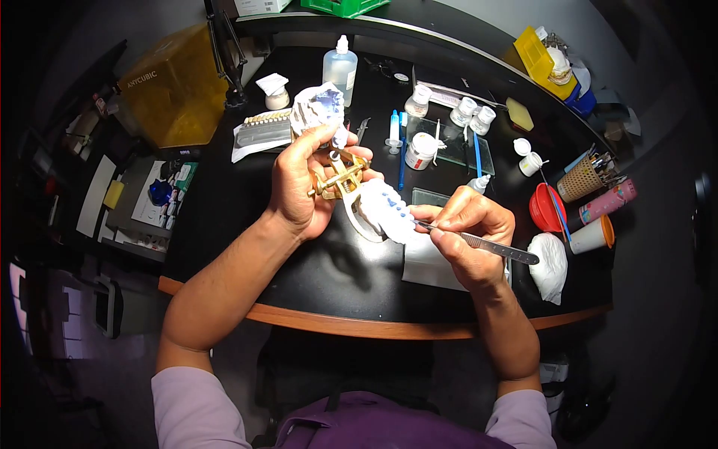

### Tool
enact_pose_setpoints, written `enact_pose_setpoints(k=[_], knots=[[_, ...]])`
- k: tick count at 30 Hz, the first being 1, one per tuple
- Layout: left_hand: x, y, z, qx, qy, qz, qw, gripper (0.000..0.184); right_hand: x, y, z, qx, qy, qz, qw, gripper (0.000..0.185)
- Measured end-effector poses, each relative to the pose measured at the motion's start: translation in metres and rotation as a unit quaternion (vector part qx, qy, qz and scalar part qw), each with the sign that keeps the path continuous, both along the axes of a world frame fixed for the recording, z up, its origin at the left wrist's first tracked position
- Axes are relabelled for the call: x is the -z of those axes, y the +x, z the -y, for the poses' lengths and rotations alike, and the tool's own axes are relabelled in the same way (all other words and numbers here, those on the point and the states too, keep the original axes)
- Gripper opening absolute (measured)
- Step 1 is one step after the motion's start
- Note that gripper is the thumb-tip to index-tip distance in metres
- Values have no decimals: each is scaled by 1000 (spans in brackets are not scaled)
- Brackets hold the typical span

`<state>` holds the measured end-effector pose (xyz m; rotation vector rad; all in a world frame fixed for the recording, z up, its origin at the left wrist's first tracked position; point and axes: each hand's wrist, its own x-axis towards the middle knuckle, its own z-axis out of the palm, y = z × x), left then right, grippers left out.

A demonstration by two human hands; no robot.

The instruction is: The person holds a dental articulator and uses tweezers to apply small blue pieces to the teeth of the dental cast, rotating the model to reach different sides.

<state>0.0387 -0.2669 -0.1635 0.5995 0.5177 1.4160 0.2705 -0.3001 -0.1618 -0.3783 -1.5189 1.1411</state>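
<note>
My left hand (301, 183) is wrapped round a brass dental articulator (344, 179), held open above the black table. On its upper arm sits a white plaster cast (318, 108) with a blue patch. The other white tooth cast (383, 208), marked with small blue spots, is on the lower side, nearer my right hand. My right hand (475, 230) pinches a slim metal instrument (497, 248) with a ridged handle. The instrument's thin tip is at the right edge of the lower cast; whether it touches the teeth is too small to tell.
Behind my hands stand a clear bottle (340, 71), a white jar (422, 151) and several small bottles. A red bowl (547, 208), a paper cup (593, 235) and a crumpled white tissue (550, 268) lie to the right. A shade guide (262, 135) is at the left.
</note>
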Motion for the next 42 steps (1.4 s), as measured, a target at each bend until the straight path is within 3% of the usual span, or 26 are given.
enact_pose_setpoints(k=[32,42], knots=[[5,-3,-4,70,8,15,997,34,0,4,-5,-89,-26,-8,996,9],[3,5,8,226,-36,17,973,38,-6,2,-2,8,22,-18,1000,10]])
